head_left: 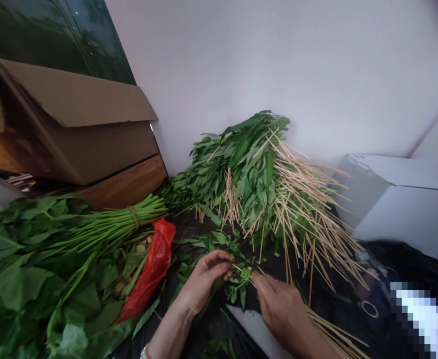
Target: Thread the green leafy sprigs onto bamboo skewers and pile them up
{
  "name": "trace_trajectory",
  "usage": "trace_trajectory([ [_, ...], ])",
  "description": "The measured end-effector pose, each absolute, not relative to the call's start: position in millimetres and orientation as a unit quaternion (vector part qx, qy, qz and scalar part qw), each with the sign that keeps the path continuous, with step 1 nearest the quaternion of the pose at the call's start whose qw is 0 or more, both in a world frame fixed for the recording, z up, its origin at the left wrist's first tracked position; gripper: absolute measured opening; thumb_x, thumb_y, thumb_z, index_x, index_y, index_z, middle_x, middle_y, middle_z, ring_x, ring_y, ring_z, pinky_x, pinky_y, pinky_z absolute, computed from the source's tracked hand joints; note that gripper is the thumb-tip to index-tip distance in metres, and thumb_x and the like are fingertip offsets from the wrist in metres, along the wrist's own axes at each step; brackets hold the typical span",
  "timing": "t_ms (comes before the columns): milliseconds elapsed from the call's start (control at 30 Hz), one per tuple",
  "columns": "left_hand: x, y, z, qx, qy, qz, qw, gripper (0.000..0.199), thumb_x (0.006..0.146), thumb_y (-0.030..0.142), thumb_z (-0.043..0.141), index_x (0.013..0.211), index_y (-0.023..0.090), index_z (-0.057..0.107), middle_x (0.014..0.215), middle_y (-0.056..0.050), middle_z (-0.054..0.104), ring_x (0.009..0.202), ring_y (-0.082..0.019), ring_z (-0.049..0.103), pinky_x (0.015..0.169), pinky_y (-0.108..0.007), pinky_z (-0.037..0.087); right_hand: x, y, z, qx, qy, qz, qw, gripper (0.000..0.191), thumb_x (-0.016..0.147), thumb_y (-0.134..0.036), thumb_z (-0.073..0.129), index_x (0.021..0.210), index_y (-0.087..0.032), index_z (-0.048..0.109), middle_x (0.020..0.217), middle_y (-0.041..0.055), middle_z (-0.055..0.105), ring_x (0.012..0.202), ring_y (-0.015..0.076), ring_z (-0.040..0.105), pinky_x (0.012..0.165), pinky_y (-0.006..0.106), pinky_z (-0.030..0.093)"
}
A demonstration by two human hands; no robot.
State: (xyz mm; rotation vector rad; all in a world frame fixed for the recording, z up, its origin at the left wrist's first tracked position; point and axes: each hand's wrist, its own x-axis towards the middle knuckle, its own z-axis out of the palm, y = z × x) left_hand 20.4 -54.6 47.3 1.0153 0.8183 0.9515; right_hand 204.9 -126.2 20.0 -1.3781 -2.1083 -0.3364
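Observation:
In the lower middle, a thin wooden skewer [236, 267] with green leafy stems [244, 275] bunched on it spans the gap between my hands. The fingers of my left hand [207, 274] are closed in a pinch at the skewer's left end. My right hand [279, 304] is closed around its other end, just right of the greens. Loose leaves [219, 240] lie on the black plastic sheet just beyond both hands. Behind them is a big heap of skewered leafy greens [237, 159], its bare skewer ends [316, 209] fanning out to the right.
On the left lie a tied bundle of green stems [110, 224] with broad leaves and a red plastic bag [149, 274]. A cardboard box [92, 144] stands behind them, a white box [398, 204] at right. More skewers [334, 331] lie beside my right forearm. A white wall closes the back.

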Motion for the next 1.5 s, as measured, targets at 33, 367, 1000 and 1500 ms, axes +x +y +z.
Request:
trace_trajectory([
  [33,21,-54,47,0.454,0.365,0.432,0.689,0.017,0.069,0.024,0.075,0.082,0.016,0.067,0.069,0.002,0.059,0.057,-0.007,0.05,0.055,-0.018,0.038,205,-126,20,-0.519,-0.792,-0.128,0.296,0.033,0.094,-0.01,0.028,0.103,-0.016,0.059,0.067,0.0015,0.064,0.053,0.0164,0.061,0.052,0.029,0.037],
  [367,16,-54,35,0.471,0.413,0.402,0.668,0.037,0.064,0.042,0.081,0.087,0.015,0.071,0.062,0.004,0.053,0.045,-0.002,0.028,0.044,-0.018,0.018,204,-124,21,-0.517,-0.782,-0.153,0.312,0.034,0.095,-0.012,0.025,0.102,-0.016,0.058,0.065,0.001,0.063,0.047,0.0153,0.058,0.05,0.029,0.034],
  [1000,22,-60,33,0.467,0.439,0.431,0.635,0.042,0.063,0.054,0.078,0.077,0.014,0.071,0.063,0.0,0.06,0.046,-0.005,0.036,0.044,-0.019,0.024,206,-123,22,-0.523,-0.777,-0.154,0.314,0.034,0.095,-0.012,0.025,0.103,-0.017,0.058,0.067,0.0013,0.064,0.049,0.0148,0.059,0.05,0.028,0.034],
  [1500,25,-60,30,0.499,0.477,0.443,0.572,0.04,0.065,0.051,0.076,0.08,0.014,0.076,0.058,-0.001,0.06,0.048,-0.008,0.041,0.046,-0.021,0.03,205,-123,18,-0.529,-0.781,-0.13,0.304,0.033,0.093,-0.011,0.028,0.104,-0.016,0.059,0.069,0.0018,0.066,0.05,0.0157,0.063,0.049,0.027,0.038],
])
